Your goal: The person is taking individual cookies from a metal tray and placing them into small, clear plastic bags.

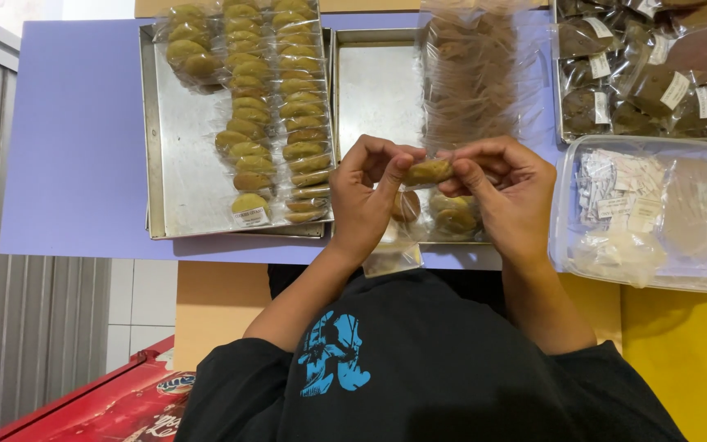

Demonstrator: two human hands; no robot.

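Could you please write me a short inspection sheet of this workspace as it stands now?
Surface: lilac table, mostly covered by trays.
Job's things: cookie in a clear bag, pinched by both hands; loose cookies beneath.
Clutter: left tray with rows of bagged cookies; middle tray; stack of clear bags; dark cookies top right; plastic tub of small paper packets.
Grips: left hand and right hand both closed on the cookie.
Cables: nothing seen.
Surroundings: grey panel, red box, yellow surface.
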